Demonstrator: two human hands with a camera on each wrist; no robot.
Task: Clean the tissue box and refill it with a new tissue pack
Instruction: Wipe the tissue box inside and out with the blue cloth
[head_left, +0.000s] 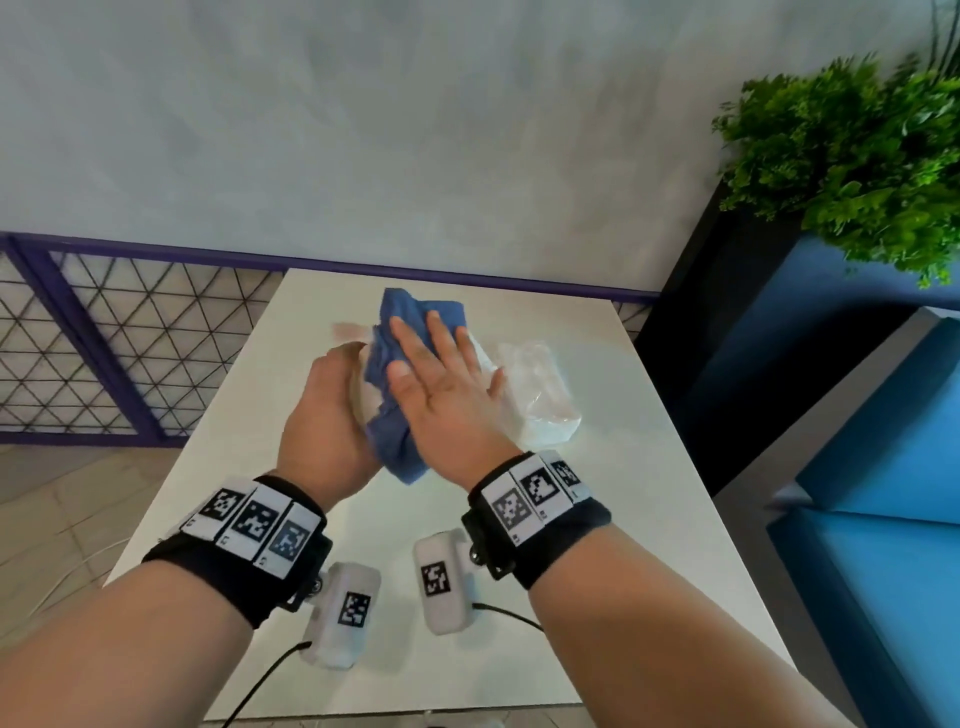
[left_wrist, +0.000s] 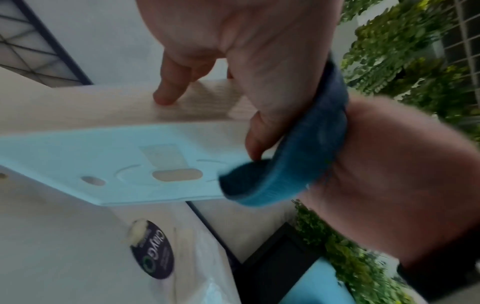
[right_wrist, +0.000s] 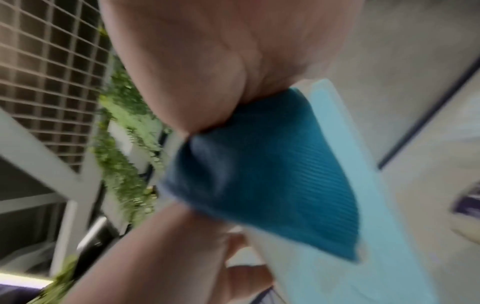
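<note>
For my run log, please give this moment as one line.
stage: wiping | left hand: grips tissue box | right hand: flat, presses blue cloth on box

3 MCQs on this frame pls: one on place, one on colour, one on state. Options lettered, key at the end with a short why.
1. Where does the new tissue pack lie?
A. on the table, to the right of the hands
B. on the floor
C. in the left hand

2. What colour is the cloth?
A. red
B. blue
C. yellow

3. How is the right hand placed?
A. curled into a fist, off the cloth
B. hanging idle beside the table
C. flat, fingers straight, pressing the cloth on the tissue box

Key:
1 A: the head view shows the clear-wrapped pack on the white table, just right of the hands.
2 B: the cloth reads blue in all three views.
3 C: the head view shows straight fingers spread on the cloth, while the left hand grips the box.
</note>
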